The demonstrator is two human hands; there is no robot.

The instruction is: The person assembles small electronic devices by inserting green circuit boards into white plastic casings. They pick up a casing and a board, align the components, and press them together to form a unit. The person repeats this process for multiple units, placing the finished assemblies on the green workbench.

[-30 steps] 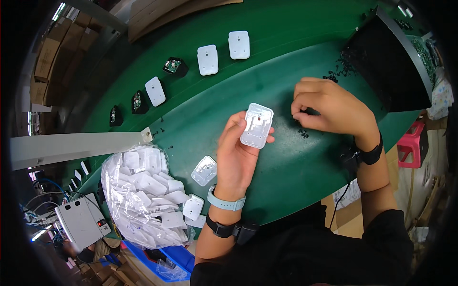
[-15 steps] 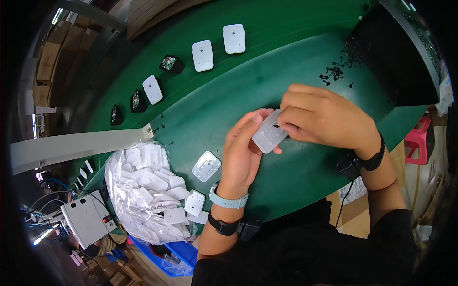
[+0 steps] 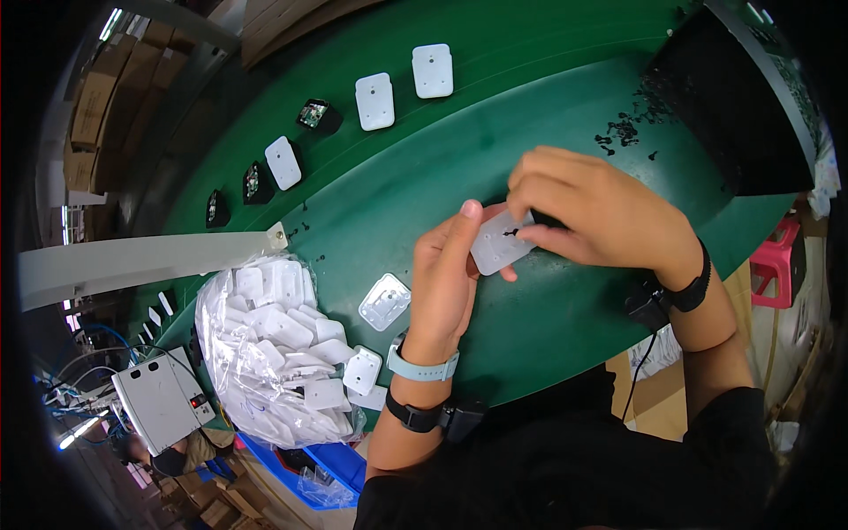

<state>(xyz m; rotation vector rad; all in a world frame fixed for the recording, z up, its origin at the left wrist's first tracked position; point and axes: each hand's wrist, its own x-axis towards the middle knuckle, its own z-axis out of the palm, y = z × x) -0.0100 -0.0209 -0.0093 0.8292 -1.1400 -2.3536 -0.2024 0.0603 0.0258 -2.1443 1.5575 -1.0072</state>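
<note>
The left hand [image 3: 446, 269] is closed on a thin white plastic cover with rounded corners [image 3: 496, 250], gripping it by its left edge between thumb and fingers; the cover is held tilted above the smooth green tabletop [image 3: 530, 336], in front of the person; a small black branched piece [image 3: 511, 233] shows against the face of the cover; the right hand [image 3: 596, 212] is curled over the cover's right side, its thumb tip just beside the black piece; whether its fingers pinch that piece cannot be told; a second white plastic cover with rounded corners [image 3: 385, 302] lies on the tabletop to the left of the left hand; near it stands a clear plastic bag [image 3: 212, 331] filled with similar covers; loose small black pieces [image 3: 623, 132] lie scattered at the upper right, beside a large black angular bin [image 3: 720, 115]
</note>
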